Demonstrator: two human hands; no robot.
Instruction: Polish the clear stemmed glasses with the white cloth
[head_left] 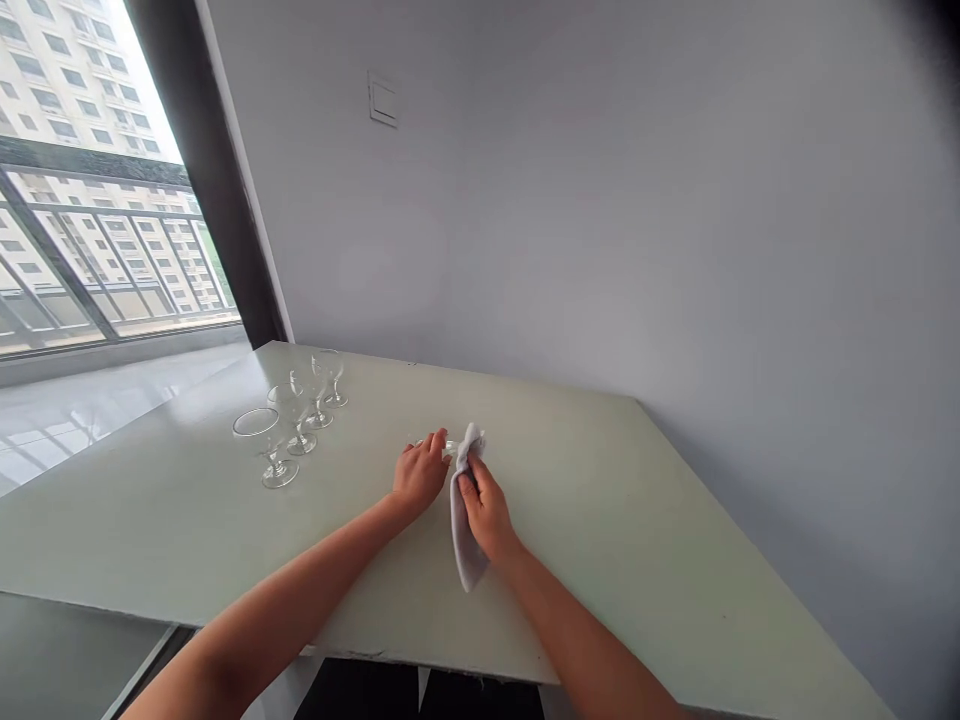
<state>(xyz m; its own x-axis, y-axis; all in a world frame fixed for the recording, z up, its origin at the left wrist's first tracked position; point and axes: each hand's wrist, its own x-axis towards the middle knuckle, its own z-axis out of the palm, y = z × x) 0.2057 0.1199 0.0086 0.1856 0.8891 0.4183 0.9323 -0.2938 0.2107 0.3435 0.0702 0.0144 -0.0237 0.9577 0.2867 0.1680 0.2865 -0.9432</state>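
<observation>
Over the middle of the table, my left hand (421, 470) is wrapped round a stemmed glass (451, 447), whose bowl is mostly hidden under the fingers. The glass lies sideways, its stem end pointing right. My right hand (486, 505) grips a white cloth (466, 550), bunched around the foot end of the glass. One end of the cloth hangs down toward the tabletop. Whether the glass touches the table I cannot tell.
Several clear stemmed glasses (279, 472) stand upright in a slanting row on the left of the pale green table (600, 520). Grey walls (600, 200) meet behind the table. A wall switch (383, 100) and a window with a railing (135, 260) are at the left.
</observation>
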